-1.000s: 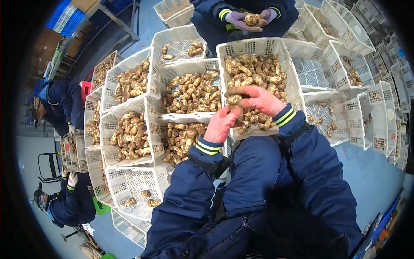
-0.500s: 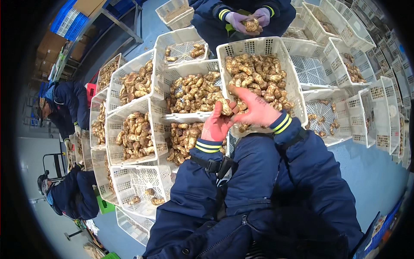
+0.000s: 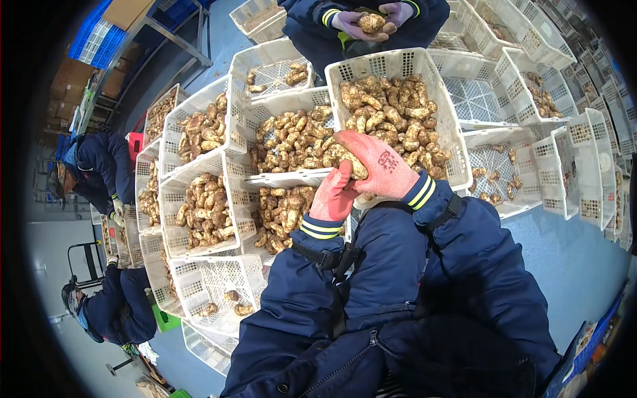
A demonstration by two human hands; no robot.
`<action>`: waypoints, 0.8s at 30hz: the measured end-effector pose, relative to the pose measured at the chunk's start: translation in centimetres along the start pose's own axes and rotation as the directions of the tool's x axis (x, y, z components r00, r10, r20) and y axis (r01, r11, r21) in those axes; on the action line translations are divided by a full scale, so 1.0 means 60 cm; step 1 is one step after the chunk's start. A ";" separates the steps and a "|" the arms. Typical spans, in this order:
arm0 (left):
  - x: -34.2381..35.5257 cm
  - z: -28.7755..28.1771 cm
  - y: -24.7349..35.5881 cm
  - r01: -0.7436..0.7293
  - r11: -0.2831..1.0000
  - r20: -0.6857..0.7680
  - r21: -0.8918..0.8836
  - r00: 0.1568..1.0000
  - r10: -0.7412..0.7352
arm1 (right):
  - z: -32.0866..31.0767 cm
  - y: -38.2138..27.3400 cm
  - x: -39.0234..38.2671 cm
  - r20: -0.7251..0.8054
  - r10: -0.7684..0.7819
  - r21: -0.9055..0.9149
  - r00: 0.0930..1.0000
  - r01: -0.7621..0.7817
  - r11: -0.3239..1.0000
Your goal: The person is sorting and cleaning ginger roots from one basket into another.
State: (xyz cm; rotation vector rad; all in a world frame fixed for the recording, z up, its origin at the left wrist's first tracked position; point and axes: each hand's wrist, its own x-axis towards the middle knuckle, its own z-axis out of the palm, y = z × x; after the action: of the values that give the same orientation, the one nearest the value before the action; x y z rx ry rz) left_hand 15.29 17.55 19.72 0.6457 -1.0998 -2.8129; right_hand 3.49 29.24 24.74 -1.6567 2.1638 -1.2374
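My left hand (image 3: 333, 194), in a pink glove, grips the lower end of a stubby brown-and-cream mushroom (image 3: 358, 168). Around its upper side bends my right hand (image 3: 379, 164), gloved alike, with its fingers closed against the mushroom. Part of the mushroom is hidden by the gloves. Both hands are over the near edges of white plastic crates. Just beyond my right hand is a crate (image 3: 453, 142) heaped with similar mushrooms (image 3: 391, 109). Left of my hands lie further mushroom heaps, a farther one (image 3: 295, 136) and a nearer one (image 3: 282, 212).
Opposite me, a person in purple gloves (image 3: 371, 26) holds a mushroom. Two more people (image 3: 99, 166) work at the left. A crate at lower left (image 3: 219, 278) holds a few mushrooms. More crates (image 3: 511, 166) stand at right on the blue floor (image 3: 570, 272).
My right hand has gone from spread fingers to closing round the mushroom, its back now turned up. The person opposite has shifted slightly left in view.
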 end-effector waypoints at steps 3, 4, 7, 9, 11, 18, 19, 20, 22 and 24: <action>-0.001 0.001 0.008 -0.019 0.997 0.015 -0.077 1.000 0.021 | -0.006 0.004 0.000 0.038 0.015 0.082 0.999 -0.018 0.996; -0.002 0.002 0.012 0.000 0.996 -0.044 -0.086 0.999 -0.004 | -0.010 0.006 -0.001 0.068 0.035 0.169 0.997 -0.046 0.985; -0.001 0.008 0.030 -0.200 0.925 -0.060 0.324 0.971 0.231 | -0.028 0.018 0.002 0.141 0.113 0.454 0.983 -0.166 0.876; -0.004 0.007 0.047 -0.249 0.739 -0.030 0.626 0.939 0.342 | -0.038 0.026 0.003 0.193 0.221 0.654 0.956 -0.294 0.697; -0.010 0.006 0.052 -0.004 0.474 -0.128 0.880 0.961 0.246 | -0.036 0.026 0.001 0.152 0.145 0.575 0.978 -0.207 0.792; -0.006 0.003 0.019 -0.208 0.978 -0.155 0.016 0.966 0.208 | -0.007 0.017 -0.009 0.078 0.516 0.855 0.853 -0.324 0.406; -0.007 0.004 0.014 -0.179 0.982 -0.144 -0.064 0.975 0.168 | -0.002 0.013 -0.008 0.152 0.599 0.925 0.786 -0.327 0.194; -0.007 0.009 0.005 -0.178 0.974 -0.070 -0.143 0.983 0.170 | 0.002 0.009 -0.008 0.146 0.568 0.949 0.810 -0.276 0.150; -0.001 0.019 -0.005 -0.116 0.932 -0.005 -0.342 0.993 0.122 | 0.011 -0.005 -0.010 0.171 0.597 0.959 0.784 -0.272 0.083; 0.006 0.023 -0.004 -0.251 0.903 0.040 -0.349 0.959 0.281 | 0.014 -0.016 -0.013 0.110 0.508 0.889 0.854 -0.313 0.334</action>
State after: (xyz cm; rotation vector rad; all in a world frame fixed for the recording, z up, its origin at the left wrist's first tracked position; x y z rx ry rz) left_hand 14.46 18.55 20.34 0.3121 -0.6233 -2.7111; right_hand 4.97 29.40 24.55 -0.4796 1.3203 -1.8910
